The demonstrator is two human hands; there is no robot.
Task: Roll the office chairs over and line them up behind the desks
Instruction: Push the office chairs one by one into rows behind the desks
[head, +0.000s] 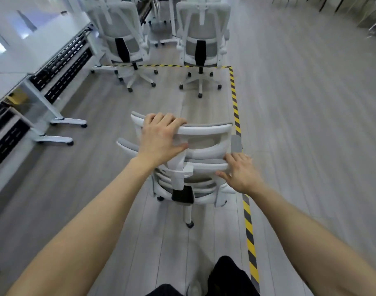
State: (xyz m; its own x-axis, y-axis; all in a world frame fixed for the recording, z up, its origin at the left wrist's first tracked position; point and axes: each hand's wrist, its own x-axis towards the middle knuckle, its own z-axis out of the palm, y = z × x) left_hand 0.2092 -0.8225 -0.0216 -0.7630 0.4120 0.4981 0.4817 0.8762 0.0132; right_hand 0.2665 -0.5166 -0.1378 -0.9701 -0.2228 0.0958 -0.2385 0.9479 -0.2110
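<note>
Left hand (159,138) is clamped over the top edge of the headrest (204,129) on the white office chair (189,174), fingers curled over the rim and thumb stretched along the back of it. Right hand (239,174) grips the right end of the backrest's top bar just below the headrest, thumb under, fingers over. So both hands are on the same chair, seen from behind and above.

That chair sits just left of the yellow-black floor tape (248,223), one black caster (190,224) poking out toward the camera. Ahead of it, two more white chairs, the left parked chair (123,39) and the right parked chair (202,39), stand side by side at the far strip of tape. Off to the chair's left are the white desks (18,60), on feet with casters. Everything's a bit motion-blurred. Dark trouser legs (227,276) show at the bottom, behind the chair.
</note>
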